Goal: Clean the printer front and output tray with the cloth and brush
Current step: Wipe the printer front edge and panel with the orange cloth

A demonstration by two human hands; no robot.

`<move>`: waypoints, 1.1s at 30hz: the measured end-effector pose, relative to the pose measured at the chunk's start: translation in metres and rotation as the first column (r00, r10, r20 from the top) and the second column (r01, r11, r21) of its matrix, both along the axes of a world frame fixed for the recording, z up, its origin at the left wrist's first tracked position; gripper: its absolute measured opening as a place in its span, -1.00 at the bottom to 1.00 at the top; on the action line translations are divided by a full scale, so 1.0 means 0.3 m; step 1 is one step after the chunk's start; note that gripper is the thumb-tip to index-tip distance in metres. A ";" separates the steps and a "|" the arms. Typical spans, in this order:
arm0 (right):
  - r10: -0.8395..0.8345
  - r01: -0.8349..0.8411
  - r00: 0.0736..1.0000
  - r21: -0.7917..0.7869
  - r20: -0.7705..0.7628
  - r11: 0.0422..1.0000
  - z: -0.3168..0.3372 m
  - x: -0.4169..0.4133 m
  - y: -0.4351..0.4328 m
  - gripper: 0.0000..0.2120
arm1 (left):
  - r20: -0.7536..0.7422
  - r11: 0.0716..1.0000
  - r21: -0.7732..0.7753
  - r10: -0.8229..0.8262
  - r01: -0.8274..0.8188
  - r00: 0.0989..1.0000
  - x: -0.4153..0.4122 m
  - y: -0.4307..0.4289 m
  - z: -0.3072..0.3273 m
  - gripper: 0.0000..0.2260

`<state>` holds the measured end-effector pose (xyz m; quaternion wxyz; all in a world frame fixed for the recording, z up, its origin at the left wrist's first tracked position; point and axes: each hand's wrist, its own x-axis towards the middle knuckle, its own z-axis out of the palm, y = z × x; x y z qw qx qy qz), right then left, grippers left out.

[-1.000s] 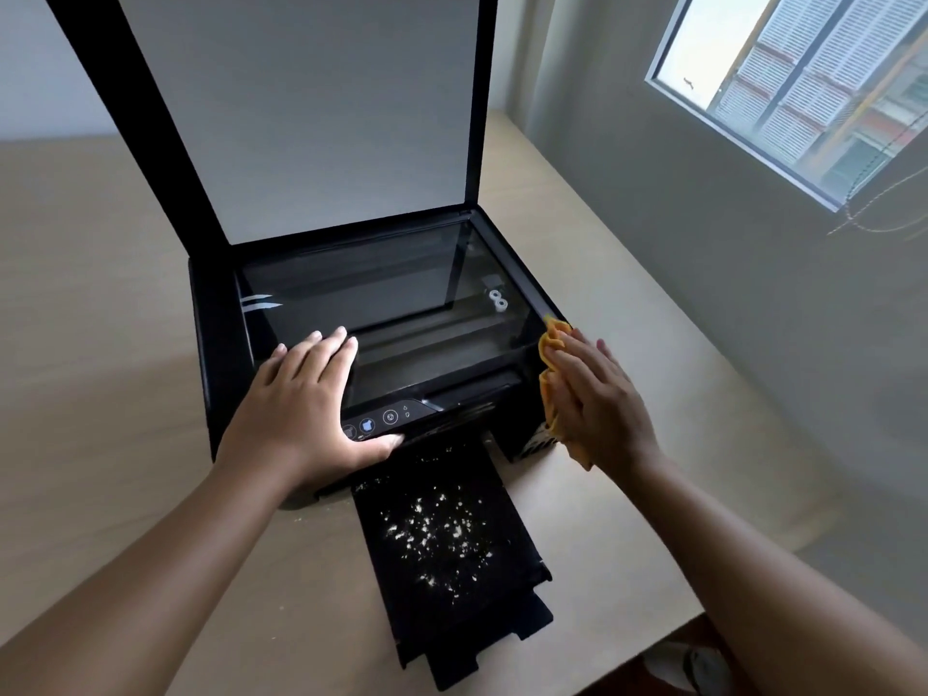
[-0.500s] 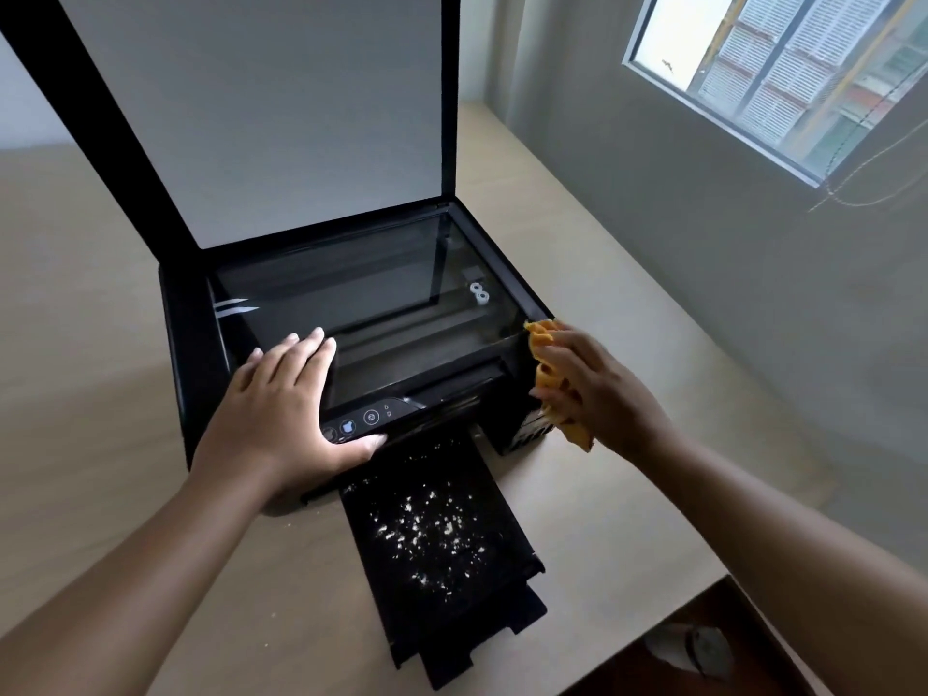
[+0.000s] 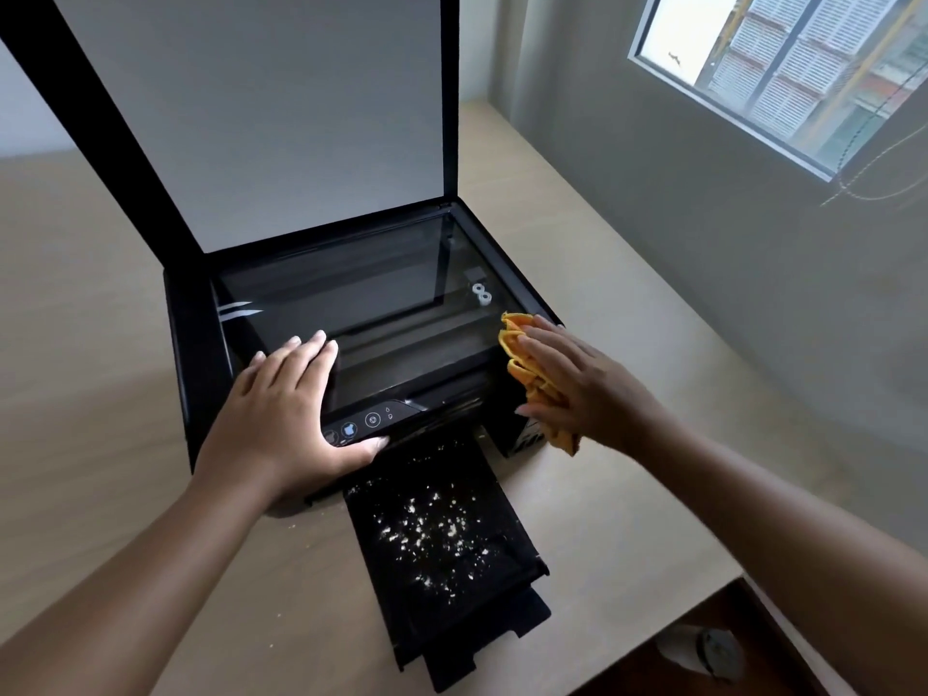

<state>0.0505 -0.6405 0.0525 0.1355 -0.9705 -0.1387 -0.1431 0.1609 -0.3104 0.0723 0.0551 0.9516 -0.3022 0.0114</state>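
Note:
A black printer (image 3: 201, 344) stands on a light wooden table, its scanner lid (image 3: 261, 108) raised. The output tray (image 3: 517, 560) sticks out toward me, sprinkled with white crumbs (image 3: 432, 529). My left hand (image 3: 281, 414) lies flat on the printer's front left corner, thumb by the control buttons (image 3: 371, 420). My right hand (image 3: 587, 384) presses an orange cloth (image 3: 527, 364) against the printer's front right corner and side. No brush is in view.
The table (image 3: 627, 494) ends at a grey wall on the right, with a window (image 3: 783, 62) above. The table's near right edge drops to a dark floor, where a pale object (image 3: 703, 650) lies.
My right hand has slid the cloth up from the printer's right side onto its top right corner. The left hand has stayed in place. The camera has shifted slightly.

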 end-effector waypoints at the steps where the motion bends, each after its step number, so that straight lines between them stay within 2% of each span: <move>1: -0.001 0.001 1.000 0.010 -0.001 1.000 0.002 0.003 -0.025 -0.35 | -0.001 1.000 -0.002 -0.002 0.002 1.000 0.001 -0.001 0.000 0.05; 3: -0.071 0.063 0.995 0.113 0.069 0.992 -0.008 0.018 -0.031 -0.51 | 0.003 1.000 0.001 -0.002 0.002 1.000 0.002 0.000 0.000 0.05; 6: -0.331 0.252 0.921 0.332 0.206 0.909 -0.024 0.048 0.047 -0.77 | 0.014 1.000 0.002 0.002 -0.002 1.000 0.004 0.000 0.001 0.04; 8: -0.443 0.334 0.869 0.401 0.220 0.853 -0.043 0.051 0.115 -0.81 | 0.013 1.000 0.006 0.000 0.000 1.000 0.005 -0.002 0.001 0.04; 11: -0.301 0.235 0.918 0.259 0.257 0.937 -0.090 0.018 0.176 -0.70 | 0.010 1.000 0.011 0.002 -0.002 1.000 0.002 -0.001 -0.001 0.04; 14: -0.150 0.125 0.967 0.130 0.208 0.984 -0.086 -0.013 0.126 -0.64 | 0.013 1.000 0.009 0.000 0.000 1.000 0.000 -0.001 -0.001 0.04; 16: -0.176 0.146 0.970 0.179 0.168 0.973 -0.075 -0.022 0.093 -0.68 | 0.012 1.000 0.008 -0.003 0.003 1.000 0.000 -0.001 0.001 0.04; 20: -0.439 0.353 0.885 0.387 0.159 0.852 -0.068 0.008 0.141 -0.77 | 0.012 1.000 0.003 -0.001 0.001 1.000 0.002 0.000 0.002 0.05; 22: -0.466 0.371 0.872 0.424 0.146 0.826 -0.070 0.019 0.184 -0.75 | 0.007 1.000 0.005 -0.005 0.005 1.000 0.002 -0.001 0.002 0.05; 27: -0.255 0.201 0.947 0.260 0.196 0.944 -0.071 -0.006 0.238 -0.72 | -0.003 1.000 0.008 -0.007 0.007 1.000 -0.004 -0.005 0.003 0.06; 33: -0.072 0.011 0.975 0.278 0.209 0.960 -0.072 0.042 0.433 -0.73 | -0.014 1.000 0.023 -0.012 0.012 1.000 0.002 -0.005 0.009 0.06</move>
